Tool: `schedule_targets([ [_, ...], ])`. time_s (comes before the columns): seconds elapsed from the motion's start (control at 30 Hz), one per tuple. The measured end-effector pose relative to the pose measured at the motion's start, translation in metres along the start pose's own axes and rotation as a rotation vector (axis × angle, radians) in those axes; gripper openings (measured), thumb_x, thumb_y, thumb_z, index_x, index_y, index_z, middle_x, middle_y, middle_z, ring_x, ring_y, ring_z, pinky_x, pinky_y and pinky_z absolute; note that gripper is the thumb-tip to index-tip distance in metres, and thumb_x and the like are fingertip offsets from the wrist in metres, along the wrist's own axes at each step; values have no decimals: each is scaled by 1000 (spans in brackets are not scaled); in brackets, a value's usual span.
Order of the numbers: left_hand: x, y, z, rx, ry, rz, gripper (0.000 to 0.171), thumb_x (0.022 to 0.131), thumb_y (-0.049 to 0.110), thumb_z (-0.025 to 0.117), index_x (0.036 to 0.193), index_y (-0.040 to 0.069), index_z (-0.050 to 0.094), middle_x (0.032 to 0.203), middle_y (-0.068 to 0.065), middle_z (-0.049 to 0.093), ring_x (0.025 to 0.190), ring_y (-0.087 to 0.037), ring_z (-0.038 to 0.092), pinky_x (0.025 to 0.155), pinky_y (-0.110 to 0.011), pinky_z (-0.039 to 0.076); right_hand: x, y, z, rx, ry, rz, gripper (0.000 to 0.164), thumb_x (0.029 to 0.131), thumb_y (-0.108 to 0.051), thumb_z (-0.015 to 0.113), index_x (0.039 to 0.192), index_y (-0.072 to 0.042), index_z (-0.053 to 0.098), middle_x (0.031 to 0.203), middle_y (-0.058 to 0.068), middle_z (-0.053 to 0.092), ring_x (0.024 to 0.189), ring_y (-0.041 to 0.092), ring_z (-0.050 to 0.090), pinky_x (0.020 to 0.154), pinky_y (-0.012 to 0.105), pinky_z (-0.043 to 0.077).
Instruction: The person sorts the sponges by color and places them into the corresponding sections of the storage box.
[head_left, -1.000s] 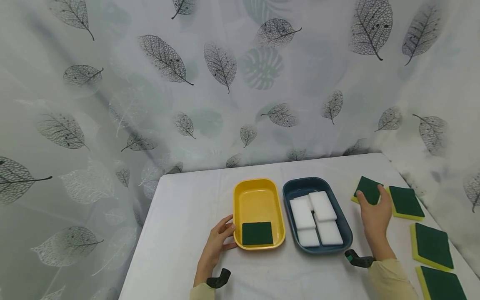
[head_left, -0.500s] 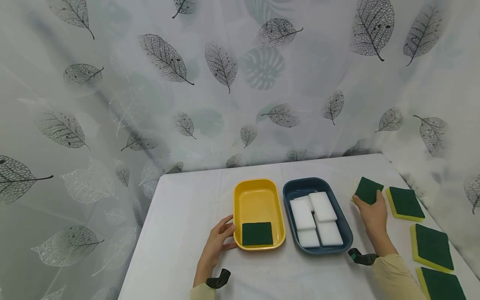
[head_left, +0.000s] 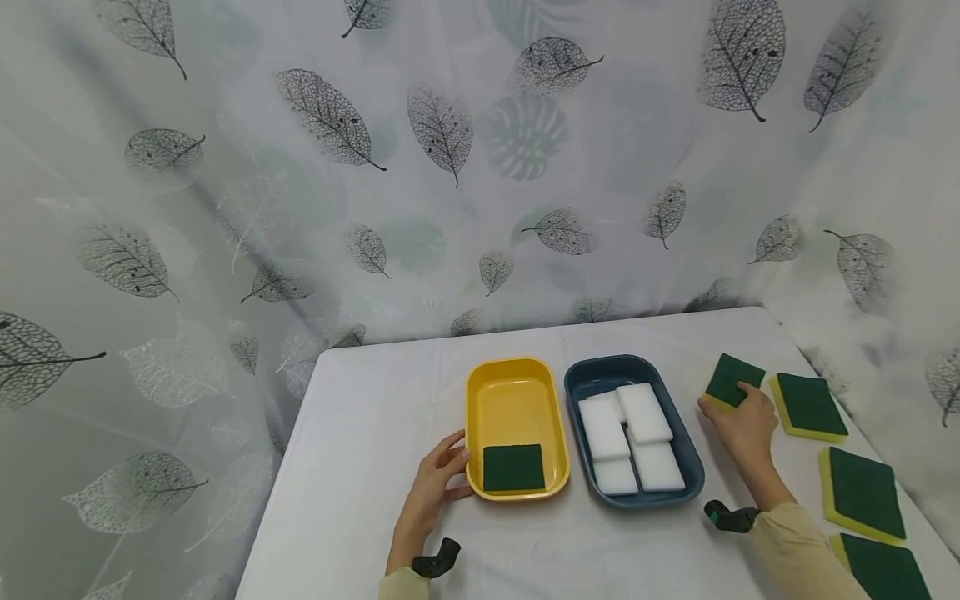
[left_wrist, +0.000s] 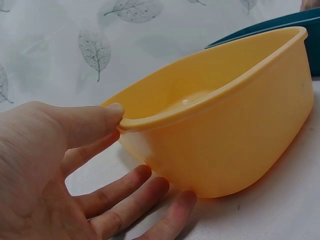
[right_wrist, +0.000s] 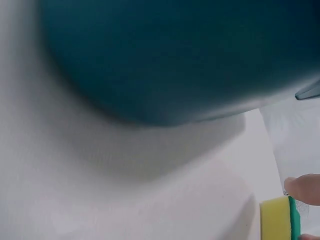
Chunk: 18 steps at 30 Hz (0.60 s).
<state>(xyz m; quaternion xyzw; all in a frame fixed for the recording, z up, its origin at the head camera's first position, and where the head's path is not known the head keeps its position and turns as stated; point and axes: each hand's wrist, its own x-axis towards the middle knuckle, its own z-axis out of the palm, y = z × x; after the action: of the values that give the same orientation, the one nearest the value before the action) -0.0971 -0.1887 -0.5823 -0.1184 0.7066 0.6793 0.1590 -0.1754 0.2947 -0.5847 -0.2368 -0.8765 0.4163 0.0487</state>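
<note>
My left hand [head_left: 436,479] is at the left side of a yellow tray [head_left: 517,414]. In the left wrist view, the thumb and index finger pinch the tray's rim [left_wrist: 210,97], and the other fingers [left_wrist: 125,212] touch or lie near its outer wall. Inside the tray, at its near end, lies a dark green scouring sponge [head_left: 513,467]. On the right, my right hand [head_left: 744,425] pinches another green and yellow sponge [head_left: 731,377] between thumb and fingers. Only part of that sponge [right_wrist: 276,220] and fingertips [right_wrist: 306,189] appear in the right wrist view.
A dark blue tray [head_left: 696,467] with several white foam sponges [head_left: 645,412] stands right of the yellow tray. More green-yellow sponges [head_left: 810,405] line the table's right side. A leaf-patterned curtain [head_left: 450,208] hangs behind the white table [head_left: 360,442].
My right hand's thumb and fingers have closed on the sponge, and its yellow lower edge now shows more. The left hand and both trays have stayed put.
</note>
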Motion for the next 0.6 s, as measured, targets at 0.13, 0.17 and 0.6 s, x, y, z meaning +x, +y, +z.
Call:
schedule_targets([
  [0.13,-1,0,0,2,-1,2,61,104,41,64,158,20,46,151,-19,55,112,-19,66,88,-39,65,0,-1,0,-30,22,-36,82,93,-19,72,152,18,28,152,48,28,145,63,22,119,70,20],
  [0.17,-1,0,0,4,-1,2,61,104,42,64,158,20,45,151,-19,55,112,-19,66,89,-39,65,0,-1,1,-38,28,-43,83,92,-19,73,151,19,29,151,48,29,144,63,23,120,70,19],
  [0.6,2,-4,-2,-2,-12,16,61,104,41,64,158,20,46,150,-21,55,114,-21,66,87,-40,65,0,3,6,-91,99,-106,78,92,-24,74,140,22,33,139,51,33,131,65,30,110,72,24],
])
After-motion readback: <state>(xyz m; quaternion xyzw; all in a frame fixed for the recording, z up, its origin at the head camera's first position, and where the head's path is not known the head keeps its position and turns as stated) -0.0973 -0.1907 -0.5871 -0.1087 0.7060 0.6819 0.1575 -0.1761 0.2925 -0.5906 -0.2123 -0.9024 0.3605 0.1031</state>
